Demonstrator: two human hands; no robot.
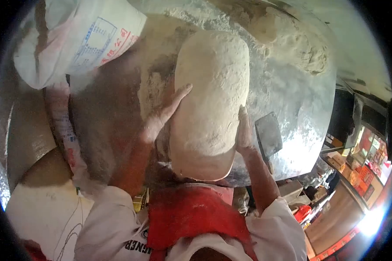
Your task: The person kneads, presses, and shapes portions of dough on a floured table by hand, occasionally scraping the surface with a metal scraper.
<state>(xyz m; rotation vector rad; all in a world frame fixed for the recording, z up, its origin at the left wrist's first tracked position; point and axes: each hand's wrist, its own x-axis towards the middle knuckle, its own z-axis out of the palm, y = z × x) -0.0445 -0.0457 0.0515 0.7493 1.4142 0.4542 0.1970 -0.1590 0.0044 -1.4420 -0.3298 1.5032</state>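
A long, thick slab of pale dough (211,100) with rounded ends lies on the floured metal worktop (287,93), its near end at the table's front edge. My left hand (163,115) grips its left side, the thumb stretched over the top edge and the other fingers mostly hidden. Against the right side, lower down, my right hand (245,130) holds the dough with its fingertips pointing away from me; part of that hand is hidden too. Just right of it lies a flat grey dough scraper (269,135).
A large white sack (87,41) with blue and red print stands at the back left. Flour is heaped (298,45) at the back right. Left of the table is a round pale lid or board (43,200). Boxes and bags (309,187) crowd the area right of the table.
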